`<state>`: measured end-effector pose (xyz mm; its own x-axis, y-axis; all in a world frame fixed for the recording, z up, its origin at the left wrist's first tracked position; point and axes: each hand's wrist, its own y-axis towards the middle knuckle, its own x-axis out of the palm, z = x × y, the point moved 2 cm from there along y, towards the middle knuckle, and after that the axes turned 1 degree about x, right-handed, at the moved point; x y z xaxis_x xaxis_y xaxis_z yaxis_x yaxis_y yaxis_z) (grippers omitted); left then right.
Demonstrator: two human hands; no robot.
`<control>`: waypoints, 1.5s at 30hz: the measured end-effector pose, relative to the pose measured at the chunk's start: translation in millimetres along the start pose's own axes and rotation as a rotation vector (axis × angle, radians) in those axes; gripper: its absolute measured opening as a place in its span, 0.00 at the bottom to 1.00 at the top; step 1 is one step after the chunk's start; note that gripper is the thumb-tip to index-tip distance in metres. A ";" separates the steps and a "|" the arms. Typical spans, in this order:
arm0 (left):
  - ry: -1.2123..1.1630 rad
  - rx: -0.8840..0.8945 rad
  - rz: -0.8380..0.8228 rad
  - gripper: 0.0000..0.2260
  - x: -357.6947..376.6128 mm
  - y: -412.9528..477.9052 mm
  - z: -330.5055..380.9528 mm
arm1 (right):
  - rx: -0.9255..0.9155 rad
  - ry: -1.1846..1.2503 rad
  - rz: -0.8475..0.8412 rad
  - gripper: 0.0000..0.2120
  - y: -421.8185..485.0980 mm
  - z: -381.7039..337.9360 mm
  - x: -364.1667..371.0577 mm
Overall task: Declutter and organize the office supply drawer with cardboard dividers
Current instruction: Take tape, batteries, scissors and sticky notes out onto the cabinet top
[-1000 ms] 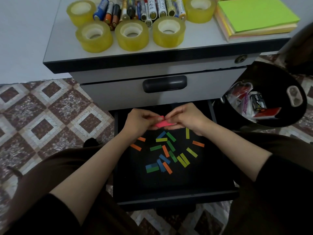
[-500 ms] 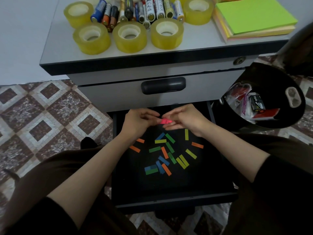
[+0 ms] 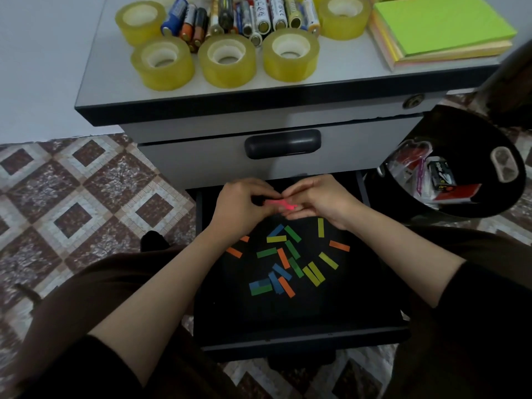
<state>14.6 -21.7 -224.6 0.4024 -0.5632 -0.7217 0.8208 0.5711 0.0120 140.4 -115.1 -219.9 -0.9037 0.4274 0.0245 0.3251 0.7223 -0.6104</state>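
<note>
Both hands are up at the back of the open drawer. The left hand and right hand meet fingertip to fingertip, each pinching an end of a pink strip held just above the drawer floor. Below them, loose strips in green, blue, orange and yellow lie scattered on the black bottom. Up on the cabinet top sit 5 tape rolls, a heap of batteries behind them, and a note pad to the right. A black bin with wrappers stands right of the drawer.
</note>
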 end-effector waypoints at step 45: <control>0.558 0.082 -0.143 0.13 4.9 -0.2 0.6 | -0.301 -1.241 0.186 0.12 -2.9 11.3 10.1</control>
<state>16.7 -25.0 -227.8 0.0284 -0.2189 -0.9753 0.8888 0.4520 -0.0755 127.2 -119.0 -226.9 -0.4385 -0.1372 -0.8882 0.3762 0.8695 -0.3201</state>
